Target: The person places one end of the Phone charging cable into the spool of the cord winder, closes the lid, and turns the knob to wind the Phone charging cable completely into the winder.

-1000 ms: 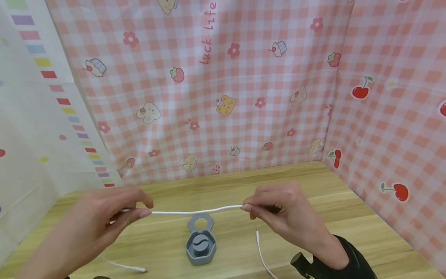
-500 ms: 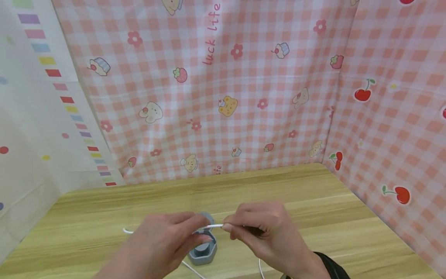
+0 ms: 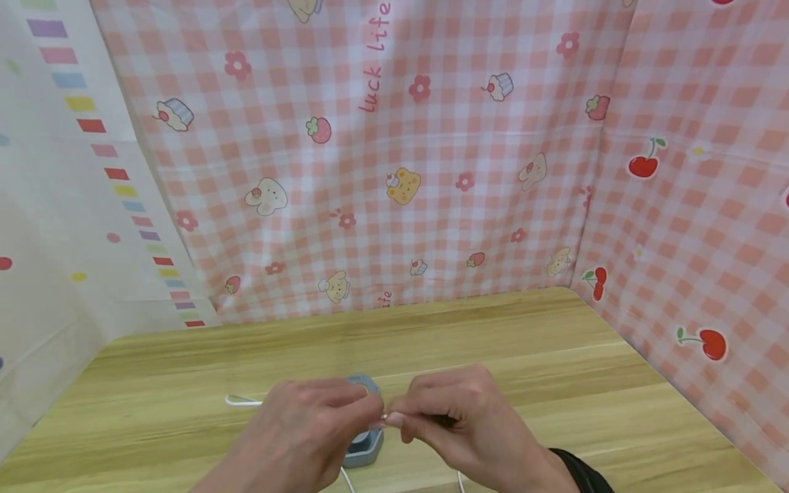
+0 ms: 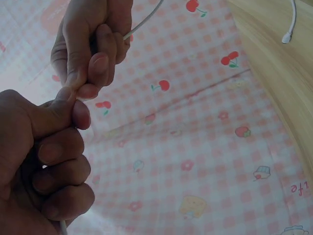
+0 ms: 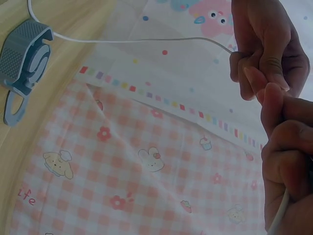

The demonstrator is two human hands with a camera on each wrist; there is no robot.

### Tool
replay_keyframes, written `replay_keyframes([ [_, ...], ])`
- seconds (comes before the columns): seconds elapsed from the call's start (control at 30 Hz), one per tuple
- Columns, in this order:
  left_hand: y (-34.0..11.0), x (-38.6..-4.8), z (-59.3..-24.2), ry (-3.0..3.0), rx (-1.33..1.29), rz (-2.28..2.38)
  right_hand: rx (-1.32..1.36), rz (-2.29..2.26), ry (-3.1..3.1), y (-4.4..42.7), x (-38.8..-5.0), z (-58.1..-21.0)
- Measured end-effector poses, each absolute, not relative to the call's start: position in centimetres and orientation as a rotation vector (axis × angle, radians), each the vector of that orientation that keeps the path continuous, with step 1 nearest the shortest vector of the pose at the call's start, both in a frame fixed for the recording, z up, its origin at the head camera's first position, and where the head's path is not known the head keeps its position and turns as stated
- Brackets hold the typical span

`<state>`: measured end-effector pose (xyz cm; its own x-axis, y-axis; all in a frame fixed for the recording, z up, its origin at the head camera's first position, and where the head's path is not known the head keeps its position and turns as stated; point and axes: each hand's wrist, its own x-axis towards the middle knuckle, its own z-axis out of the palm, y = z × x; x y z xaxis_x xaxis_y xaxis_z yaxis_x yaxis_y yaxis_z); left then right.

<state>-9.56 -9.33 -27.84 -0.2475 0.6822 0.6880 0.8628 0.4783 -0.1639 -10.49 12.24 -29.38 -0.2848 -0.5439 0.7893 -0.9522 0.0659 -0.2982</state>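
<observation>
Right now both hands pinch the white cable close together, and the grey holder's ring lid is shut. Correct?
Not shut: the ring lid is open, hinged out from the grey holder, per the right wrist view. Rest stands: left hand and right hand pinch the white cable close together.

Pink-and-white gingham cloth (image 3: 444, 137) is filling the back here, cupcakes, strawberries and flowers dotting it, "luck life" lettering (image 3: 374, 58) climbing up the middle! Over on the right, a second checked panel (image 3: 696, 233) is showing off bold red cherries. White cloth (image 3: 55, 205) is hanging at left, coloured blocks running down its edge, and below, a pale wood-grain tabletop (image 3: 493, 325) is catching soft light.
</observation>
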Motion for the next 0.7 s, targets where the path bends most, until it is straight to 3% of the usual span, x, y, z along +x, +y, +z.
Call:
replay_keyframes([
  [0.37,-10.0,-9.7,-27.4,-2.078,-1.334,-0.326,1.564,1.125,-1.895,12.4,-10.7,-29.5],
  [0.7,-14.1,-9.9,-25.7,-2.160,-1.301,-0.451,1.459,1.162,-1.988,14.5,-11.3,-28.6],
])
